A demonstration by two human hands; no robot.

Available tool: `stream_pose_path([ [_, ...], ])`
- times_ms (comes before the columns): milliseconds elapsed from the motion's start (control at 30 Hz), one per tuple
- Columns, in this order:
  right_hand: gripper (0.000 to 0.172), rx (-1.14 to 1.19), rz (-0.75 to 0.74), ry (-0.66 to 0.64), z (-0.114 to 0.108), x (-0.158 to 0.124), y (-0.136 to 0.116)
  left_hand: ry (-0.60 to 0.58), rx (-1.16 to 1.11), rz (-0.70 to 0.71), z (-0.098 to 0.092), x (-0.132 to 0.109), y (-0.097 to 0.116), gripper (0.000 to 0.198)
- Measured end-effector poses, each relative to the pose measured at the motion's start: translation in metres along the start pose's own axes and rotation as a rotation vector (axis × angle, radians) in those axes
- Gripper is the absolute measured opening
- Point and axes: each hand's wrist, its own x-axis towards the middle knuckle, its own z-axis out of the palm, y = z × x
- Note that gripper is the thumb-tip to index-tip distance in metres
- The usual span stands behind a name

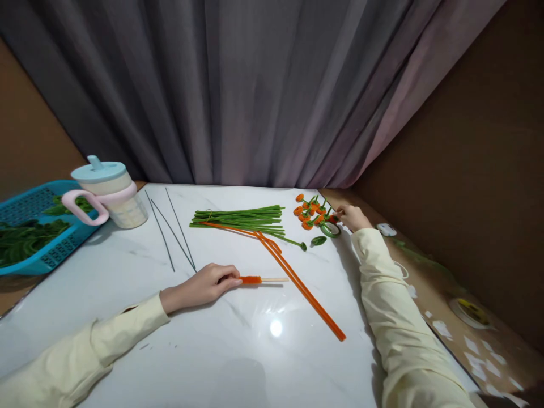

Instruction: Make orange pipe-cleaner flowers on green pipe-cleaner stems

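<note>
My left hand [208,284] rests on the white table [238,351], fingers closed round a wooden stick [274,279] with orange pipe cleaner [250,279] wound on its near end. My right hand [352,217] reaches to the far right edge, fingers pinched at a small orange piece beside a green tape roll [330,229]. A cluster of small orange flowers [310,212] with green stems lies just left of that hand. A bundle of green pipe cleaners [242,218] and long orange pipe cleaners [297,283] lie between the hands.
Three thin dark wires [172,226] lie left of centre. A lidded cup with a pink handle [108,192] stands at the far left beside a blue basket of green leaves [29,232]. A grey curtain hangs behind. A brown surface with paper scraps [467,340] lies right.
</note>
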Motion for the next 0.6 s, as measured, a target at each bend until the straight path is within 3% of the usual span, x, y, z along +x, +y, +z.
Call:
stream_pose_path([
  [133,0.049,-0.044,-0.017,0.01,0.0,0.001,-0.012,-0.009,0.011,0.005,-0.001,0.0,0.0,0.029],
  [200,0.045,-0.042,-0.043,0.042,0.0,0.0,-0.017,-0.009,0.014,0.01,-0.001,0.0,0.001,0.029],
  [333,0.016,0.037,-0.049,0.065,0.009,-0.003,-0.024,-0.001,0.011,0.01,-0.001,0.0,0.001,0.027],
  [467,0.02,0.201,0.008,0.124,0.012,0.0,-0.024,0.004,0.009,0.01,0.0,0.001,0.0,0.027],
  [600,0.032,0.448,0.025,0.122,0.002,0.002,-0.018,0.001,0.016,0.006,-0.001,0.0,0.001,0.027],
])
